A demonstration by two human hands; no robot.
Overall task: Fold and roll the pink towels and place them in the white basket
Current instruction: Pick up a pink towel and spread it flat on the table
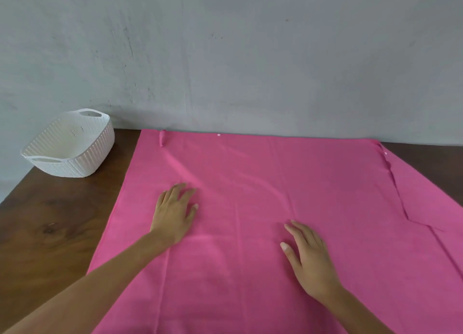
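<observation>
A large pink towel (250, 178) lies spread flat over most of the brown wooden table (50, 228), reaching back to the wall. A second pink layer (431, 198) shows along its right side, edges overlapping. My left hand (174, 212) rests flat on the towel left of centre, fingers straight and pointing away. My right hand (309, 258) lies flat on the towel nearer to me, fingers straight. The white perforated basket (97, 148) stands at the table's back left corner with nothing visible inside.
A grey wall (238, 58) rises directly behind the table. Bare wood shows to the left of the towel, between it and the table's left edge. A small pink loop (162, 138) sticks up at the towel's far left edge.
</observation>
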